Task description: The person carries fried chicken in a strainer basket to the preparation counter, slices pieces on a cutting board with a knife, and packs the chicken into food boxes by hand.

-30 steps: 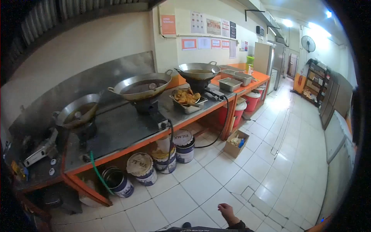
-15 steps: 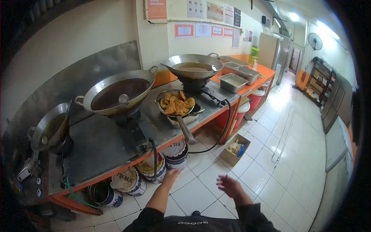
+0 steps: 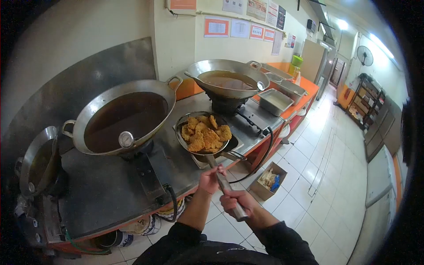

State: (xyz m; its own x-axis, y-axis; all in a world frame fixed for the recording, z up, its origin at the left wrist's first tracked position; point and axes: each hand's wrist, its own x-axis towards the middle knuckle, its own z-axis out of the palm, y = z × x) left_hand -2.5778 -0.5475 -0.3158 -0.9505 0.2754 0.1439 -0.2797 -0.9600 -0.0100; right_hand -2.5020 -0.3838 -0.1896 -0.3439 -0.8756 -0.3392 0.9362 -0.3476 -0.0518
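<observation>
A long-handled strainer (image 3: 224, 184) heaped with golden-brown fried pieces (image 3: 204, 134) sits over a metal tray (image 3: 236, 144) on the worktop. My left hand (image 3: 209, 180) is closed on the handle just below the basket. Lower down, near the handle's end, my right hand (image 3: 238, 202) wraps around it. To the left of the strainer stands a large wok (image 3: 79, 132) of dark oil with a round thermometer (image 3: 126, 139) at its rim. Behind the strainer, another wok (image 3: 203, 68) of oil rests on a burner.
A smaller wok (image 3: 48, 134) stands at the far left. Metal pans (image 3: 276, 102) sit on the orange counter at right. A black hose (image 3: 266, 152) hangs over the worktop's front edge. On the tiled floor is a cardboard box (image 3: 265, 193); buckets (image 3: 152, 225) stand under the worktop.
Both hands, free and apart before, have come up to the strainer's handle and gripped it. The view has shifted closer to the worktop.
</observation>
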